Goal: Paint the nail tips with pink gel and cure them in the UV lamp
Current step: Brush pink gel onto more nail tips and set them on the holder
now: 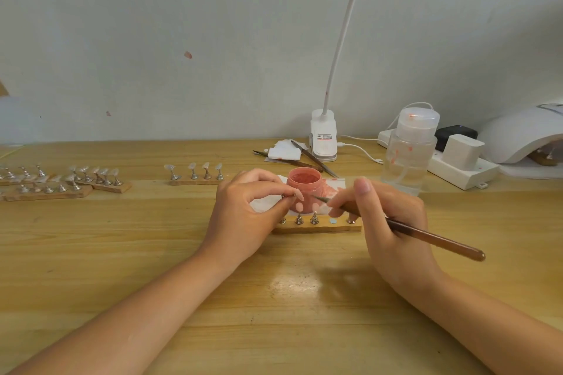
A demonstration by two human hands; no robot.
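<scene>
- The left hand (243,207) pinches a small pink nail tip on its little metal stand (297,194), lifted above the narrow wooden holder strip (316,227).
- The right hand (387,216) grips a thin brown brush (426,236), with its point close to the tip.
- The tip looks light, thin and slippery when wet; I think it is better to hold it by the stand.
- The open pink gel jar (304,184) stands just behind the hands.
- The white UV lamp (524,134) waits at the far right edge of the wooden table (122,253).
</scene>
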